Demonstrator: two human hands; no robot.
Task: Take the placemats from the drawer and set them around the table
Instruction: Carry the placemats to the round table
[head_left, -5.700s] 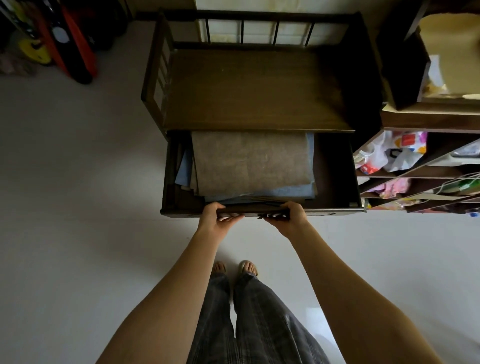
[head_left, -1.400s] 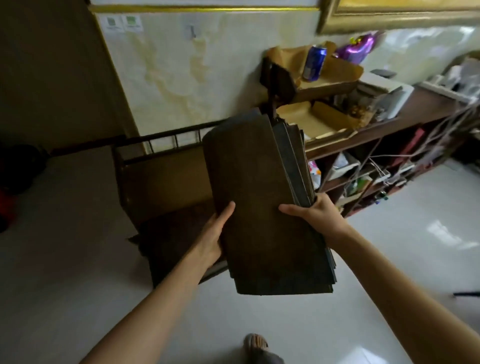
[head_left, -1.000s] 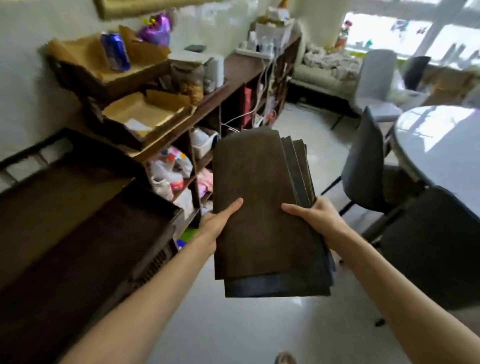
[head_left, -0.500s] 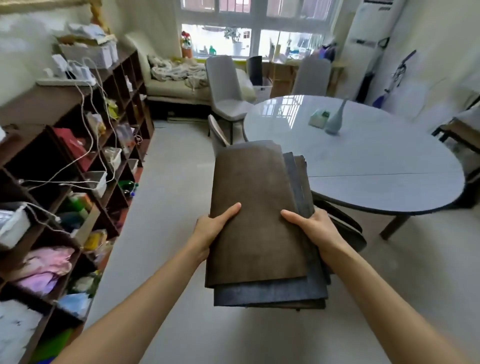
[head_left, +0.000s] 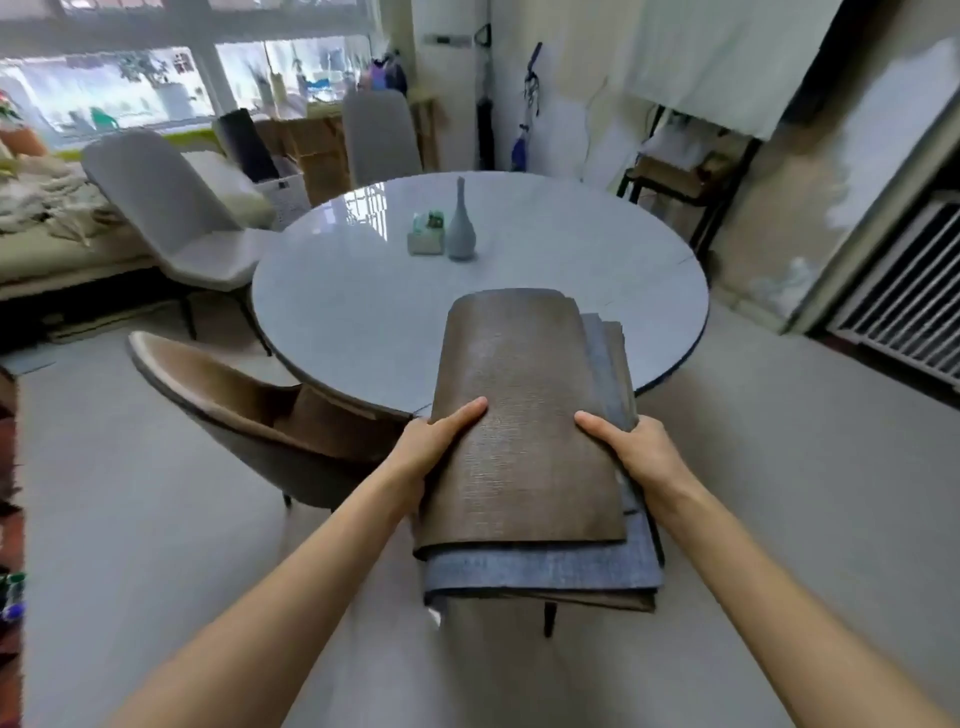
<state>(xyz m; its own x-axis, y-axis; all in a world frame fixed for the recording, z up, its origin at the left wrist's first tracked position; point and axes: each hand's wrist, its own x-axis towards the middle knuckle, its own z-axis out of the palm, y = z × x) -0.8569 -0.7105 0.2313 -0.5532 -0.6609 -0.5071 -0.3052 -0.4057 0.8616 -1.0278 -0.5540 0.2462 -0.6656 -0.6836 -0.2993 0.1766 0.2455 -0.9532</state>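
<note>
Now the placemats have been carried from the drawer to the table; both edges are grasped by the left hand and right hand; laying out comes next.

A stack of placemats was held flat in front of the round table, its far end overlapping the table's near edge in the view. The left hand gripped the stack's left side and the right hand its right, thumbs lying on the top mat — a brown one, with blue and brown mats fanned out beneath. Near the table's centre stood a slim grey vase, a small box just beside it. A brown chair sat at the table's near left — two pale chairs stood beyond it.
</note>
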